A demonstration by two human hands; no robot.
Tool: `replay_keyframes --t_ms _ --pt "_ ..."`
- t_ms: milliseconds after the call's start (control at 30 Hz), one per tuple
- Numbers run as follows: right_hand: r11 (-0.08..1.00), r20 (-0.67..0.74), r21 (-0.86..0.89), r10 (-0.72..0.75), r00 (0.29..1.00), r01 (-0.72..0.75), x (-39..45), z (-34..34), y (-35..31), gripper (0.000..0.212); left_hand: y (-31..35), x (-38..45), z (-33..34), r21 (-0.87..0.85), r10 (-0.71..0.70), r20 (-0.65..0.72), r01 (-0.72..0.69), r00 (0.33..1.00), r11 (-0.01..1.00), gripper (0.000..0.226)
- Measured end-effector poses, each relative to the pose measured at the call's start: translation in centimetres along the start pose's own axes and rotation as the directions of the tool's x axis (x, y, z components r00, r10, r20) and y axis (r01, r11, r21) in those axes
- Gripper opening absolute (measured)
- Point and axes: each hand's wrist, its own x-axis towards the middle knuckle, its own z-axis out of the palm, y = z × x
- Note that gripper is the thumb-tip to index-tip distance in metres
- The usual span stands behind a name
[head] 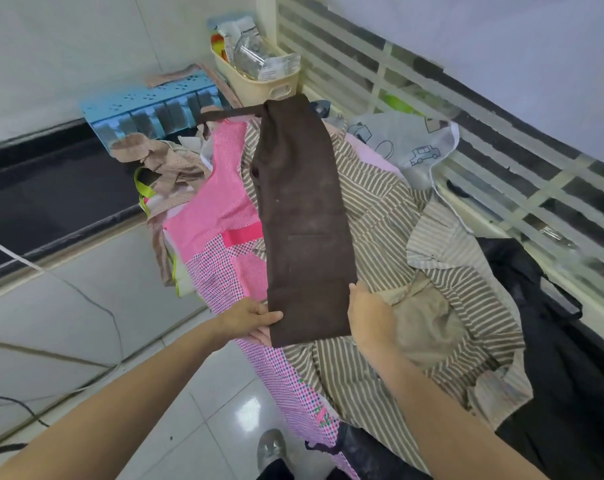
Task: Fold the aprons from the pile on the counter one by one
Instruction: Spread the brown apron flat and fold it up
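left hand [255, 318]: pinching, thumb on top | right hand [369, 315]: gripping, arm extended

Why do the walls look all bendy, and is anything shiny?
Head view: the wide lens curves straight lines near the edges, like the slatted window; the floor tiles show a shiny glare patch; the brown apron in the middle looks sharp.

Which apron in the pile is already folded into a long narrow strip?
The dark brown apron, lying on top, with the left hand and right hand holding its near end. The striped apron and pink apron beneath lie spread and rumpled.
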Motion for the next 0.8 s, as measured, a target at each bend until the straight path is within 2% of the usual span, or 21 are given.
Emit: replay_keyframes --t_ms 67,167,200,233,267,300,333,367,400,433,467,500,533,567,633,667,733,767,800 --pt "0.997 -0.057 -0.065 -0.032 0.998 0.028 -1.0 0.0 -0.2 0.038 -0.2 -0.1 -0.3 0.063 -0.022 0.018 0.021 1.0 0.998 0.035" --pt "0.998 -0.077 -0.068 -0.017 0.997 0.012 -1.9 0.2 0.3 0.039 -0.3 0.0 -0.3 0.242 -0.042 0.024 0.035 0.999 0.97 0.036" --pt "0.998 -0.071 -0.067 -0.006 0.997 0.002 -2.0 0.2 0.4 0.039 -0.1 -0.1 -0.2 0.378 -0.017 0.013 0.011 1.0 0.926 0.038" --pt "0.997 -0.061 -0.072 0.005 0.998 -0.01 -2.0 0.0 0.4 0.038 0.3 -0.3 -0.1 0.551 0.067 -0.035 -0.037 0.997 0.834 0.044" --pt "0.997 -0.05 -0.081 0.014 0.999 -0.018 -2.0 -0.1 0.2 0.038 0.5 -0.5 0.1 0.724 0.23 -0.105 -0.084 0.968 0.685 0.049" --pt "0.995 -0.038 -0.097 0.018 0.999 -0.022 -2.0 -0.3 0.1 0.037 1.0 -0.9 0.6 0.832 0.47 -0.153 -0.144 0.87 0.536 0.051" --pt "0.994 -0.032 -0.111 0.022 0.999 -0.026 -1.8 -0.3 0.1 0.037 1.4 -1.0 1.1 0.876 0.69 -0.124 -0.248 0.713 0.413 0.048" --pt "0.992 -0.022 -0.118 0.037 0.999 -0.039 -1.7 -0.2 0.1 0.036 1.8 -1.0 1.8 0.891 0.826 -0.012 -0.368 0.563 0.264 0.041" --pt "0.992 -0.021 -0.114 0.049 0.999 -0.051 -1.6 -0.1 0.1 0.035 1.7 -0.6 2.7 0.885 0.853 0.154 -0.454 0.498 0.106 0.036" --pt "0.995 -0.044 -0.097 0.032 0.999 -0.036 -1.7 -0.3 0.1 0.032 1.5 0.0 3.6 0.87 0.772 0.29 -0.491 0.565 0.032 0.045" --pt "0.996 -0.112 -0.078 -0.04 0.993 0.032 -1.8 -0.3 0.3 0.03 1.1 0.6 4.2 0.881 0.621 0.356 -0.473 0.699 0.028 0.064" --pt "0.984 -0.186 -0.099 -0.165 0.969 0.149 -1.7 -0.3 0.8 0.034 0.6 1.0 4.6 0.911 0.463 0.358 -0.412 0.811 0.018 0.079" --pt "0.947 -0.257 -0.148 -0.316 0.913 0.286 -1.6 -0.1 1.4 0.045 0.1 1.3 4.7 0.928 0.379 0.347 -0.371 0.858 -0.011 0.086" --pt "0.881 -0.292 -0.204 -0.471 0.832 0.427 -1.5 0.2 2.0 0.056 -0.2 1.4 4.7 0.932 0.363 0.348 -0.36 0.864 -0.037 0.087" --pt "0.707 -0.151 -0.297 -0.699 0.699 0.642 -1.5 0.4 2.9 0.069 -0.5 1.5 4.5 0.922 0.378 0.375 -0.382 0.846 -0.061 0.084" --pt "0.665 -0.033 -0.301 -0.723 0.69 0.683 -1.5 0.4 3.2 0.076 -0.5 1.6 4.2 0.912 0.384 0.397 -0.406 0.834 -0.063 0.083" --pt "0.655 0.169 -0.277 -0.687 0.707 0.703 -1.1 0.3 3.7 0.09 -0.6 1.7 3.6 0.897 0.394 0.42 -0.44 0.817 -0.044 0.083" --pt "0.643 0.244 -0.257 -0.679 0.692 0.721 -0.5 0.1 4.0 0.093 -0.7 1.7 3.2 0.888 0.399 0.427 -0.46 0.812 -0.013 0.084" --pt "0.643 0.321 -0.217 -0.663 0.676 0.734 -0.1 -0.4 4.2 0.093 -1.1 1.6 2.8 0.877 0.409 0.412 -0.476 0.814 0.064 0.085"
